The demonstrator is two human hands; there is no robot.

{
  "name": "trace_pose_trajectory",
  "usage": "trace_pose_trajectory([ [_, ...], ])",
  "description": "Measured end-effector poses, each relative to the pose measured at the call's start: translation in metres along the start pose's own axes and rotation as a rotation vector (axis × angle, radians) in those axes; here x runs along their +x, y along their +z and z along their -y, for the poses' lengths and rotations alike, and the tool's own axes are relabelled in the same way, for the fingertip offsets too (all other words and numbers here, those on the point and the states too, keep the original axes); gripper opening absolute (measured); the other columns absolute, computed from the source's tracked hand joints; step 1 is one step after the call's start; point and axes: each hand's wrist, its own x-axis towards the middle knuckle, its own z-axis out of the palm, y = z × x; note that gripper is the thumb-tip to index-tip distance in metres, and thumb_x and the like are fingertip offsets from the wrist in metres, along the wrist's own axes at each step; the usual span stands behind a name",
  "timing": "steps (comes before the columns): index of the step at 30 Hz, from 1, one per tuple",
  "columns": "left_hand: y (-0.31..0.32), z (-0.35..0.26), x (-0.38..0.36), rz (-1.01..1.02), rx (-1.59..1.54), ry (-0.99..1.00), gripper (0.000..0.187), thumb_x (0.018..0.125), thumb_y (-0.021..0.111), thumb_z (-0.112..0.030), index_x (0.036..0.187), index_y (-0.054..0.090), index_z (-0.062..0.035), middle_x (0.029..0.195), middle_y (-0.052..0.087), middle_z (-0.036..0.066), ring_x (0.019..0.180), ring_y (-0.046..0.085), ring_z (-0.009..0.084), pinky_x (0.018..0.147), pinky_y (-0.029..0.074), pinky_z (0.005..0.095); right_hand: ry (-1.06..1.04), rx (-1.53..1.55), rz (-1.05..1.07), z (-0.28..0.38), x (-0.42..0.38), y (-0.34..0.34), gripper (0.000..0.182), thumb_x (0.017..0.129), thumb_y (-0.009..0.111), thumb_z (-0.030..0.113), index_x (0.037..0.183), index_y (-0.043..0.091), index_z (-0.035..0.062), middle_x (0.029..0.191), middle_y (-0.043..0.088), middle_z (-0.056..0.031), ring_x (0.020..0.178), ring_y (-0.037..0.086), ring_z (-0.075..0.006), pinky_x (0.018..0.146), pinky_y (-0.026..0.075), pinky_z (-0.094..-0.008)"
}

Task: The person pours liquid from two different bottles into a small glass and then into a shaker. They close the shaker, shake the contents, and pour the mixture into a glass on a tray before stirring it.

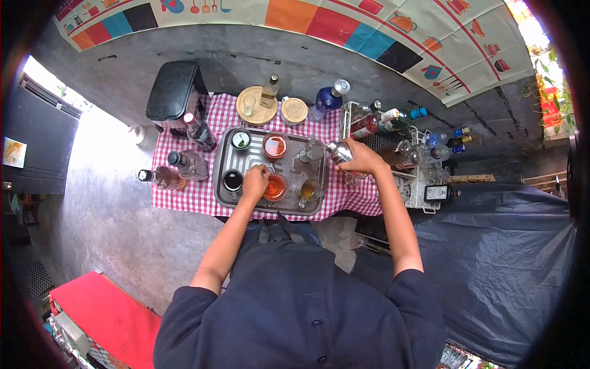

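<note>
My right hand grips a shiny metal cocktail shaker, tilted beside the tray's right edge. My left hand is closed over the tray, against the near glass of orange-red drink; whatever its fingers pinch is hidden. Farther back on the tray stands another glass of red drink. A glass of dark liquid is left of my left hand, with a glass holding something green behind it. On the right are a clear glass mug and a mug of amber liquid.
A red-checked cloth covers the table. Several bottles stand left of the tray. Behind it are a wooden board and a blue bottle. To the right, a white wire rack holds bottles. A black bin stands at back left.
</note>
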Motion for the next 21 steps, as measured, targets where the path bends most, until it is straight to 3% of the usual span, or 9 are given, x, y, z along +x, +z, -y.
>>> trace_pose_trajectory([
  [4,-0.002,-0.004,-0.001,-0.011,0.008,-0.016,0.012,0.085,0.065,-0.01,0.092,0.068,-0.0009,0.094,0.068,0.022,0.089,0.065,0.0413,0.078,0.05,0.0488,0.013,0.015,0.035,0.011,-0.003,-0.01,0.082,0.063,0.086,0.04,0.121,0.053,-0.0068,0.11,0.065,-0.0291,0.104,0.064,-0.0407,0.089,0.051,-0.0434],
  [21,-0.003,0.005,0.003,0.088,-0.003,-0.083,0.017,0.088,0.065,-0.015,0.093,0.067,0.0009,0.096,0.068,0.024,0.091,0.066,0.0412,0.081,0.051,0.0479,-0.022,0.027,-0.012,0.016,-0.004,-0.015,0.077,0.063,0.086,0.04,0.117,0.056,-0.0052,0.105,0.067,-0.0274,0.099,0.066,-0.039,0.086,0.052,-0.0423],
])
